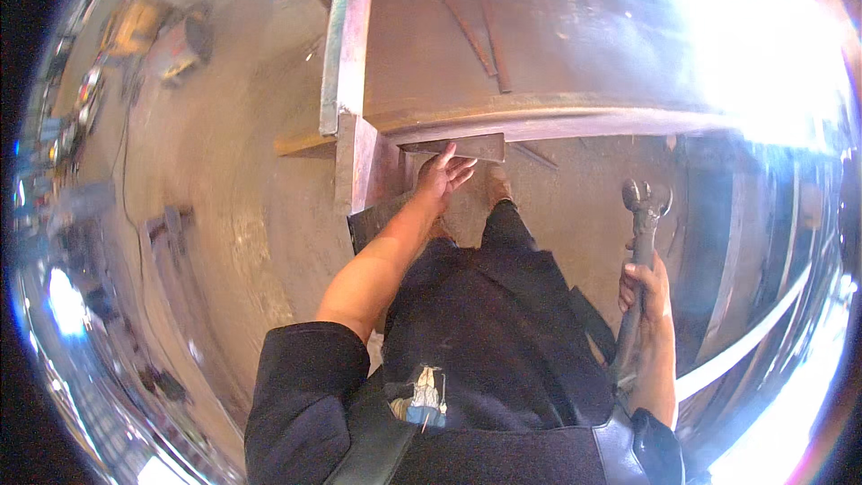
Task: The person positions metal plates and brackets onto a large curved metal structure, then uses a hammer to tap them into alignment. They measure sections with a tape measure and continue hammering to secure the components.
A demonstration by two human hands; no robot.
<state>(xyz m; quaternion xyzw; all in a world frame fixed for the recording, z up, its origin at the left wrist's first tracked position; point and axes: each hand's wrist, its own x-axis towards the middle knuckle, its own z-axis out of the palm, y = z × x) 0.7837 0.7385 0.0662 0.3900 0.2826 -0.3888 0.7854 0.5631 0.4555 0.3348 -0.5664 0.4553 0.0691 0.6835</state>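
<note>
The left hand, fingers spread and holding nothing, nearly touches the flat steel piece lying crosswise under the beam's lower edge, while the right hand grips an upright wrench.

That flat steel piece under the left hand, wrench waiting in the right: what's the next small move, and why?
Probably press the left hand flat onto the steel piece to steady it against the rusty beam before bringing the wrench in. The fingers are spread and only at its lower edge, no closed grip, while the right hand holds the wrench upright, well apart from it.
</note>
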